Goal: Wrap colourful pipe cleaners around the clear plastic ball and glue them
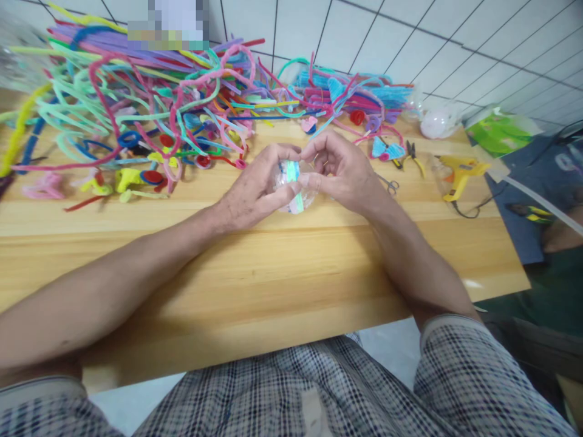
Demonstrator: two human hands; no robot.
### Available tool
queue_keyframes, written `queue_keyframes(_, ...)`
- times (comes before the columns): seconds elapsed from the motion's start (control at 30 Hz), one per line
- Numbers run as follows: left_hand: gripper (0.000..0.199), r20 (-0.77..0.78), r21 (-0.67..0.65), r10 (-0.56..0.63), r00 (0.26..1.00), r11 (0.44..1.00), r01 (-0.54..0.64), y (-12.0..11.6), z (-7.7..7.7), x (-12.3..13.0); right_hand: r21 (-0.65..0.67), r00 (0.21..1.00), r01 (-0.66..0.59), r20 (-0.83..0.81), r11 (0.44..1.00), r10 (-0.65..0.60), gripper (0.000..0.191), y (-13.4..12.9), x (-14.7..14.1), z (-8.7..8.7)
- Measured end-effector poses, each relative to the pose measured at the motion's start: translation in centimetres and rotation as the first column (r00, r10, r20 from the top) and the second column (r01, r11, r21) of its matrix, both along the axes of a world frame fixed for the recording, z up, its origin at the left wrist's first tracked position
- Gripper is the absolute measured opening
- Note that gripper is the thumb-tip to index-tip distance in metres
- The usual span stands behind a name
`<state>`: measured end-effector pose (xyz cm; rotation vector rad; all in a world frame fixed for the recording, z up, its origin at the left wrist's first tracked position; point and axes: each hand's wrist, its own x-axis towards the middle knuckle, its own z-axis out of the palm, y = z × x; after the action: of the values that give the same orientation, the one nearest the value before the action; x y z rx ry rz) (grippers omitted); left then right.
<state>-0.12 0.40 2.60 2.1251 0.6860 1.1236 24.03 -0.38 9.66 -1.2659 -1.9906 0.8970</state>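
Observation:
A small clear roll of tape or plastic (296, 203) with a green and white band is held between both hands above the wooden table; what exactly it is cannot be made out. My left hand (259, 188) grips its left side, thumb in front and fingers behind. On the right side, my right hand (339, 173) has its thumb pressed on the band, with the fingers curled above. The two hands' fingertips nearly meet at the top of the object.
Tangled colourful pipe cleaners (182, 115) spread along the back of the table (255, 273). To the right lie small scissors (390, 186), yellow-handled pliers (414, 159), a yellow glue gun (460, 173), a clear ball (435, 121) and a green packet (503, 132).

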Motion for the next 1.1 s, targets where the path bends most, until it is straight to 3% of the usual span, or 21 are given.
queue_keyframes(0.13, 0.056, -0.034, 0.004, 0.003, 0.999, 1.000, -0.003, 0.1, 0.1, -0.4, 0.021, 1.000, -0.009, 0.007, 1.000, 0.009, 0.056, -0.5, 0.2, 0.2)
queue_keyframes(0.37, 0.057, -0.064, 0.036, 0.051, 0.997, 0.998, -0.049, 0.1, 0.1, -0.7, 0.241, 0.987, -0.094, 0.150, 0.966, 0.059, 0.066, -2.1, -0.2, -0.2)
queue_keyframes(0.57, 0.058, -0.070, 0.052, 0.053, 0.996, 0.997, -0.049, 0.1, 0.3, -0.8, 0.267, 0.981, -0.100, 0.186, 0.959, 0.051, 0.069, -2.3, -0.7, -0.4)
queue_keyframes(0.7, 0.064, -0.057, 0.110, 0.082, 0.995, 0.991, -0.075, 0.1, -0.2, -0.7, 0.330, 0.975, -0.152, 0.202, 0.932, 0.087, 0.063, -2.4, -0.7, -0.5)
queue_keyframes(0.83, 0.057, -0.009, 0.166, 0.064, 0.998, 0.984, -0.062, 0.4, -0.8, -0.6, 0.380, 0.976, -0.162, 0.200, 0.911, 0.090, 0.063, -2.2, -0.6, -1.1)
queue_keyframes(1.1, 0.052, 0.061, 0.117, 0.030, 0.998, 0.992, -0.037, 0.2, -0.7, -0.5, 0.417, 0.973, -0.170, 0.214, 0.893, 0.086, 0.062, -2.0, -0.5, -1.8)
